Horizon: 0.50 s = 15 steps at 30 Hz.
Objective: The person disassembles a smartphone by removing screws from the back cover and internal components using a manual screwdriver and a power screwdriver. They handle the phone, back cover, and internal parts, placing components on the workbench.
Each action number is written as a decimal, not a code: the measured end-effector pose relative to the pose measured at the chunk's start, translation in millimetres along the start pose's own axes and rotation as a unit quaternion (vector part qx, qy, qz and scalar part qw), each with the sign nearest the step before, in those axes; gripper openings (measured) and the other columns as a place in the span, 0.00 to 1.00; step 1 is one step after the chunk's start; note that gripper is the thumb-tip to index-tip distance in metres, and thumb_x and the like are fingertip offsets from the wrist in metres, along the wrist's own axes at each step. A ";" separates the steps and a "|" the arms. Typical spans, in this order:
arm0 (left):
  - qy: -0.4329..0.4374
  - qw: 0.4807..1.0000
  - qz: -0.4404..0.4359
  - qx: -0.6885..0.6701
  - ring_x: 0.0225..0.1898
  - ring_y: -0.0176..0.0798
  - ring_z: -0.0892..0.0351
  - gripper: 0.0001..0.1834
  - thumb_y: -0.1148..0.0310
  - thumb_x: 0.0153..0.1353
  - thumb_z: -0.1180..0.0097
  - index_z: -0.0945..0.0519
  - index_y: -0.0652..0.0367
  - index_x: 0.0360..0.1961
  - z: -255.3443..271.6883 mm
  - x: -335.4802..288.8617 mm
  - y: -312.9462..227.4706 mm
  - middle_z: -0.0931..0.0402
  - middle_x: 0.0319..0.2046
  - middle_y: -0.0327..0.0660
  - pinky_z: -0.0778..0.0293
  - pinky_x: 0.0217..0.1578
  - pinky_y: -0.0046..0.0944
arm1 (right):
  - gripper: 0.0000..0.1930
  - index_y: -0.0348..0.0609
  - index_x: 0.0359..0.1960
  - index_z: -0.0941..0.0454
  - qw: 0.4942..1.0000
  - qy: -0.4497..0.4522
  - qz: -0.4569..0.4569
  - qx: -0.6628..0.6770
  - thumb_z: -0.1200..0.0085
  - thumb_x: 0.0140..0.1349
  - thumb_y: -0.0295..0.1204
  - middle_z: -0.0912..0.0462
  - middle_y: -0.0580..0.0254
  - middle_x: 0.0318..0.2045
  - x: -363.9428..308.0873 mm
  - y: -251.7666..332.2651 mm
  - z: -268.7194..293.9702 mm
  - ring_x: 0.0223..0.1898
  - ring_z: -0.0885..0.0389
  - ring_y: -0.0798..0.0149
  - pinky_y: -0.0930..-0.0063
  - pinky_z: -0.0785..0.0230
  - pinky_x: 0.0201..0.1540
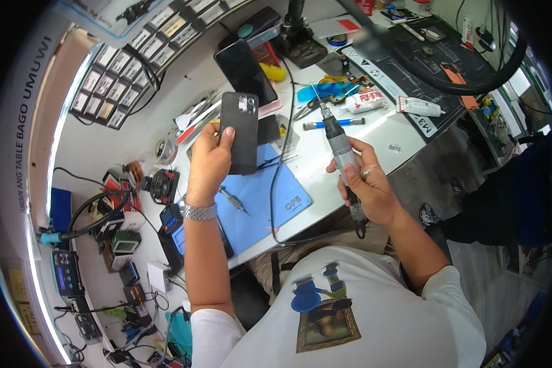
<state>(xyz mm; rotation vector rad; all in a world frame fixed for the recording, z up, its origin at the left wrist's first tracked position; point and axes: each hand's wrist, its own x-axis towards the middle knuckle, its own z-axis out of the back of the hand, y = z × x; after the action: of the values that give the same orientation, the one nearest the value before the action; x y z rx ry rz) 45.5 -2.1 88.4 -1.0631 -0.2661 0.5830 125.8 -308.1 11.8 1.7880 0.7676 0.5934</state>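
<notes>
My left hand (210, 164), with a metal watch at the wrist, grips a black smartphone (243, 138) by its side, thumb on the back, which faces up with the camera lenses at the top. In my right hand (374, 190) is a corded electric screwdriver (337, 140), grey and black, its thin bit pointing up and away. My fingers wrap its body, and the bit is apart from the phone. Below the phone lies a blue work mat (288, 216), bearing a small precision screwdriver (233, 199) and dark tweezers (277, 161).
Another dark phone (244, 70) lies behind. A blue rod-shaped tool (334, 123), white tubes (420, 106) and a black mat (454, 126) lie to the right. A black cable (274, 199) crosses the bench. Devices and wires crowd the left. A person (503, 202) stands at right.
</notes>
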 end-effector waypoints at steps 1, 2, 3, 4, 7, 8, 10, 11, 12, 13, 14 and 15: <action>-0.005 0.982 -0.002 -0.187 0.37 0.30 0.14 0.15 0.63 0.79 0.45 0.23 0.67 0.52 -7.2 -6.3 6.8 0.13 0.38 0.44 0.18 0.42 0.35 | 0.31 0.36 0.77 0.48 1.000 -0.006 -0.011 -0.027 0.51 0.82 0.37 0.22 0.54 0.52 -1.4 2.8 -1.5 0.39 0.21 0.70 0.74 0.22 0.43; 0.004 0.964 -0.001 -0.264 0.40 0.33 0.13 0.16 0.65 0.80 0.46 0.28 0.67 0.58 -10.1 -8.6 11.7 0.13 0.43 0.43 0.16 0.45 0.35 | 0.30 0.36 0.76 0.45 0.996 0.004 0.011 -0.093 0.49 0.81 0.35 0.21 0.54 0.53 -2.3 3.8 -4.6 0.42 0.21 0.69 0.73 0.23 0.47; 0.000 0.949 -0.034 -0.315 0.41 0.33 0.13 0.17 0.66 0.79 0.45 0.30 0.67 0.59 -14.1 -11.9 17.0 0.13 0.43 0.44 0.16 0.45 0.35 | 0.29 0.35 0.75 0.43 0.987 0.006 0.033 -0.159 0.48 0.80 0.33 0.20 0.54 0.53 -4.2 4.7 -6.7 0.45 0.20 0.68 0.72 0.24 0.52; -0.019 0.935 -0.035 -0.354 0.41 0.33 0.13 0.19 0.67 0.78 0.44 0.32 0.67 0.60 -20.8 -17.0 22.6 0.13 0.43 0.45 0.16 0.46 0.35 | 0.28 0.35 0.74 0.40 0.975 0.006 0.034 -0.221 0.46 0.79 0.31 0.19 0.53 0.54 -6.6 4.7 -8.9 0.48 0.19 0.67 0.71 0.26 0.56; -0.068 0.904 -0.054 -0.419 0.47 0.37 0.14 0.25 0.73 0.75 0.40 0.38 0.65 0.66 -37.9 -31.9 33.5 0.15 0.47 0.50 0.16 0.50 0.38 | 0.25 0.38 0.70 0.30 0.963 0.031 0.027 -0.266 0.41 0.75 0.30 0.16 0.40 0.56 -16.9 4.8 -12.9 0.58 0.17 0.48 0.63 0.30 0.64; -0.083 0.902 -0.073 -0.418 0.47 0.37 0.14 0.25 0.74 0.75 0.40 0.38 0.64 0.66 -43.1 -35.1 35.6 0.15 0.48 0.50 0.16 0.51 0.39 | 0.24 0.39 0.68 0.27 0.959 0.029 0.039 -0.279 0.40 0.73 0.29 0.17 0.40 0.55 -19.1 3.8 -14.5 0.56 0.16 0.44 0.62 0.27 0.61; -0.099 0.894 -0.106 -0.425 0.49 0.39 0.14 0.27 0.77 0.74 0.41 0.40 0.62 0.68 -48.3 -38.0 38.1 0.17 0.51 0.53 0.17 0.52 0.40 | 0.24 0.40 0.68 0.26 0.949 0.024 0.059 -0.309 0.39 0.72 0.29 0.16 0.40 0.52 -22.0 2.2 -16.2 0.54 0.16 0.42 0.61 0.26 0.59; -0.116 0.894 -0.111 -0.419 0.49 0.38 0.14 0.27 0.77 0.75 0.42 0.40 0.62 0.68 -50.2 -38.0 39.0 0.17 0.51 0.53 0.17 0.52 0.39 | 0.24 0.41 0.68 0.26 0.944 0.023 0.077 -0.321 0.38 0.71 0.28 0.15 0.41 0.51 -23.2 1.6 -16.5 0.52 0.16 0.41 0.61 0.25 0.57; -0.128 0.891 -0.126 -0.417 0.49 0.38 0.14 0.27 0.78 0.75 0.42 0.41 0.62 0.68 -52.0 -37.2 40.0 0.17 0.51 0.53 0.17 0.52 0.39 | 0.25 0.42 0.68 0.25 0.941 0.022 0.080 -0.327 0.38 0.71 0.27 0.15 0.41 0.50 -23.8 1.0 -16.5 0.51 0.16 0.41 0.60 0.24 0.56; -0.139 0.888 -0.140 -0.415 0.48 0.38 0.14 0.27 0.78 0.75 0.43 0.41 0.62 0.68 -52.8 -36.8 41.1 0.17 0.51 0.53 0.17 0.52 0.39 | 0.25 0.42 0.68 0.25 0.940 0.021 0.083 -0.331 0.37 0.70 0.27 0.15 0.41 0.49 -24.0 0.2 -16.5 0.50 0.16 0.40 0.60 0.24 0.55; -0.147 0.890 -0.140 -0.409 0.48 0.38 0.15 0.27 0.78 0.75 0.43 0.41 0.62 0.68 -52.9 -36.5 42.3 0.17 0.51 0.53 0.17 0.52 0.38 | 0.25 0.43 0.68 0.25 0.938 0.020 0.087 -0.335 0.37 0.69 0.26 0.15 0.41 0.48 -23.9 -0.5 -16.1 0.49 0.16 0.40 0.60 0.23 0.54; -0.154 0.891 -0.141 -0.403 0.48 0.37 0.15 0.27 0.78 0.75 0.43 0.41 0.63 0.68 -52.7 -36.2 43.7 0.17 0.51 0.53 0.17 0.52 0.38 | 0.26 0.43 0.68 0.25 0.934 0.017 0.093 -0.344 0.37 0.69 0.26 0.15 0.42 0.48 -23.6 -1.3 -15.7 0.48 0.16 0.40 0.60 0.23 0.54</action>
<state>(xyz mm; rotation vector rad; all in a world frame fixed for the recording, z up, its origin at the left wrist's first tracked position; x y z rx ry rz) 26.8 -46.3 27.6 -1.6901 -0.9894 0.3688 98.6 -315.4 14.9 1.2011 0.3403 0.8915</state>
